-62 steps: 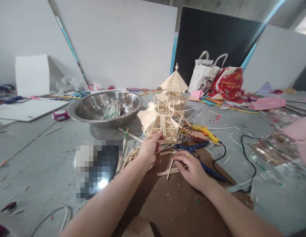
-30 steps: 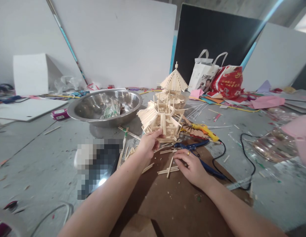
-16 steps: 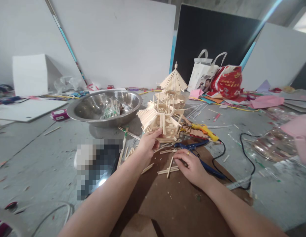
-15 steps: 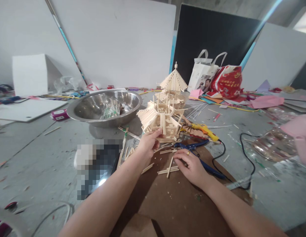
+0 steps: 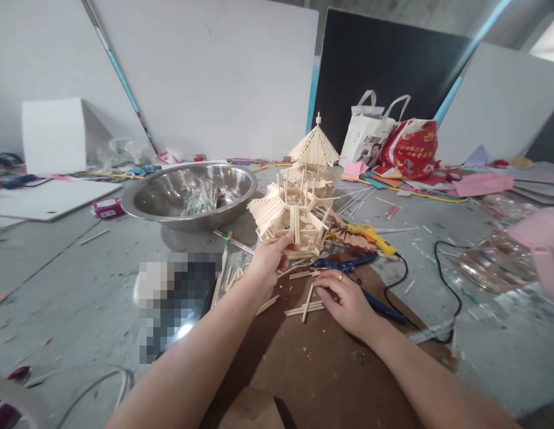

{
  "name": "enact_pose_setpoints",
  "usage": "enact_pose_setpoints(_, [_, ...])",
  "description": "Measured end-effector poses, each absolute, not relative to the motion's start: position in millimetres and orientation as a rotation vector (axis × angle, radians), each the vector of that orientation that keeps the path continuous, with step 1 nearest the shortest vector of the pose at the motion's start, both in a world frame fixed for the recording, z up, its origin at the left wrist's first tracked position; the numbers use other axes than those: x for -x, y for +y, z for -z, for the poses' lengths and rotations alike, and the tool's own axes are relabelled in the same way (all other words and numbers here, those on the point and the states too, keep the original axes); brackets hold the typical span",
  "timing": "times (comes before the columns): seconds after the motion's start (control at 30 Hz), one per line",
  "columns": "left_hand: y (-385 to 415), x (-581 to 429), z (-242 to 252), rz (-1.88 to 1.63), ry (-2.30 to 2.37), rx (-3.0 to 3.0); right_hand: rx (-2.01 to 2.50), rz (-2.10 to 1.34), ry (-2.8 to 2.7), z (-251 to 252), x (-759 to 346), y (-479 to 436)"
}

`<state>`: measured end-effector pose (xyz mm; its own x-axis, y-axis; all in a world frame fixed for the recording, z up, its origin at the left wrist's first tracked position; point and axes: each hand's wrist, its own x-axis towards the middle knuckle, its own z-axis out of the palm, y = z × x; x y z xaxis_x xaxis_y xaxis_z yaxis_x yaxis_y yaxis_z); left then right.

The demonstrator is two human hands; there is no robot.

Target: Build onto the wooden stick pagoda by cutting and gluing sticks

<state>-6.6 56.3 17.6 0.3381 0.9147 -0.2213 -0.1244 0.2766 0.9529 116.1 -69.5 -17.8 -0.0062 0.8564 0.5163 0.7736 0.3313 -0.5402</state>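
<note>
A model pagoda (image 5: 315,152) built of thin wooden sticks stands before me, with a pointed upper roof and a wider, partly covered lower roof. My left hand (image 5: 272,256) is closed at its front, thumb and fingers pinching the lower end of a short row of wooden sticks (image 5: 295,220) against the lower roof. My right hand (image 5: 343,298), with a ring on one finger, rests on the brown board (image 5: 330,369). Its curled fingers are at the upper end of a single wooden stick (image 5: 308,304), which crosses several other loose sticks (image 5: 294,311).
Blue-handled cutters (image 5: 384,308) lie beside my right hand. Behind them is a yellow glue gun (image 5: 370,238) with a black cord. A steel basin (image 5: 146,211) holding bagged sticks and a dark tablet-like device (image 5: 200,304) are on the left. Bags (image 5: 411,149) stand at the back.
</note>
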Motion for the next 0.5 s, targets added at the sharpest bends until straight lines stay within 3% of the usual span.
enact_pose_setpoints(0.33, [55.8, 6.4, -16.3, -0.886, 0.963, -1.101, 1.506, -0.070, -1.804, 16.4, -119.9, -69.6])
enact_pose_setpoints(0.5, [55.7, 9.0, -12.2, -0.968, 1.009, -1.241, 1.868, 0.021, -1.942, -8.4, -144.9, -74.9])
